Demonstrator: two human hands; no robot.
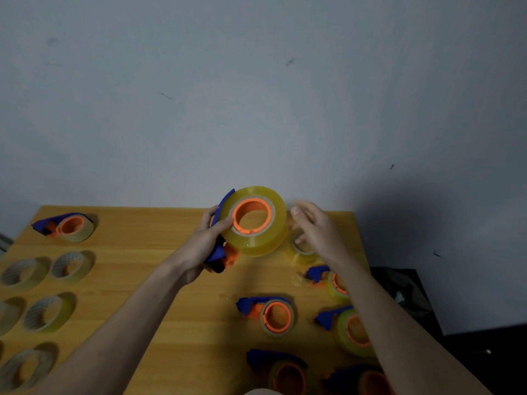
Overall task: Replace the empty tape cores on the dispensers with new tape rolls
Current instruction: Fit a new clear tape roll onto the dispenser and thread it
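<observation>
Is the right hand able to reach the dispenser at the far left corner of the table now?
Probably not easily. The right hand is open and free, but the dispenser lies across the table, beyond the left hand, which holds a loaded dispenser directly between them.

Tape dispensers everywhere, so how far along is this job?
Roughly midway. Two dispensers at the right carry full yellow rolls. The left hand holds a dispenser with a fresh roll; the right hand hovers open. The far-left dispenser looks spent.
</observation>
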